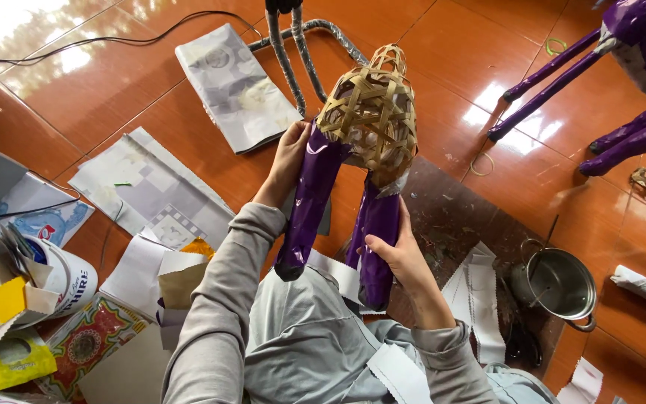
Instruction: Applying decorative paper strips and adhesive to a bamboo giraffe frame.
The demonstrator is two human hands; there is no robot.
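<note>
I hold a woven bamboo animal frame (371,112) upside-down over my lap; two of its legs are wrapped in glossy purple paper. My left hand (287,158) grips the top of the left purple leg (308,206), next to the bamboo body. My right hand (398,254) is closed around the lower part of the right purple leg (377,232). Two more legs (293,52), wrapped in grey paper, stick out away from me.
Folded newspapers (237,86) and paper scraps (151,194) lie on the red tiled floor. A steel pot (558,284) stands at right beside white paper strips (480,295). A finished purple figure (622,67) stands at top right. A white bucket (61,277) holds scraps at left.
</note>
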